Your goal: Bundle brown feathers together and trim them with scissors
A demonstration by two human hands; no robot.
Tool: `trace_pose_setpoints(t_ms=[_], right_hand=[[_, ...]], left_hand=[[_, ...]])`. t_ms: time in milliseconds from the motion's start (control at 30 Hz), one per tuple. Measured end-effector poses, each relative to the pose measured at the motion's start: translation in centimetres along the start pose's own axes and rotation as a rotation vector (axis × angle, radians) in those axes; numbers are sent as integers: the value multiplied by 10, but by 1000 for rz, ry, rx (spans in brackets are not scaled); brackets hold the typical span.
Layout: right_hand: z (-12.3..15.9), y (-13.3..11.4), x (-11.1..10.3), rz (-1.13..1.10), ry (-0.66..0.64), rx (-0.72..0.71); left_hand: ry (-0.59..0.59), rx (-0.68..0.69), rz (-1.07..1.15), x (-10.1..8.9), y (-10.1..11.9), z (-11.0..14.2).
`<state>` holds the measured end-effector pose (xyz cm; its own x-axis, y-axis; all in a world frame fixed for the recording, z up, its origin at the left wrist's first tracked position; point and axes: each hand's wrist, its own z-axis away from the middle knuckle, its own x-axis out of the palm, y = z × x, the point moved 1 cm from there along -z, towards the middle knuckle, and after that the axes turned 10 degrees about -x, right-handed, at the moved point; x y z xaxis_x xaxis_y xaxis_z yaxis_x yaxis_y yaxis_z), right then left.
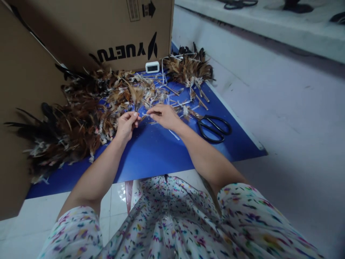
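My left hand (127, 123) is closed in a pinch over the blue tabletop, holding the base of a small tan-brown feather bunch (136, 95) that points away from me. Just to its right, my right hand (164, 116) has its thumb and fingertips together by a thin whitish strip (145, 114). The strip appears to run between both hands, though its ends are hard to see. Black-handled scissors (212, 126) lie to the right of my right hand, their blades partly under loose feathers.
A large heap of brown and black feathers (78, 126) spreads along the left. Another feather bundle (188, 68) lies at the back right, near a small white digital display (152, 67). Cardboard boxes (81, 32) border the blue table (159, 158); a pale wall (250, 82) stands at right.
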<state>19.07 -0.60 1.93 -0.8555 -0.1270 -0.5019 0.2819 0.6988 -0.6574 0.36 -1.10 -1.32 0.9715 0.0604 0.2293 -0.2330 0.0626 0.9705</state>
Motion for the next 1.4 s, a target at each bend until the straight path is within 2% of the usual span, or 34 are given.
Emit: trace_pose_setpoints(t_ms=[133, 300, 633, 1400], right_hand=[[-1, -1, -1, 104, 31, -69], [0, -4, 1, 169, 33, -78], [-1, -4, 6, 146, 63, -44], [2, -7, 11, 275, 29, -81]], left_hand=[[-38, 7, -73, 1, -2, 2], [-56, 6, -138, 3, -1, 4], [-111, 2, -172, 5, -4, 7], [-118, -2, -214, 5, -7, 7]])
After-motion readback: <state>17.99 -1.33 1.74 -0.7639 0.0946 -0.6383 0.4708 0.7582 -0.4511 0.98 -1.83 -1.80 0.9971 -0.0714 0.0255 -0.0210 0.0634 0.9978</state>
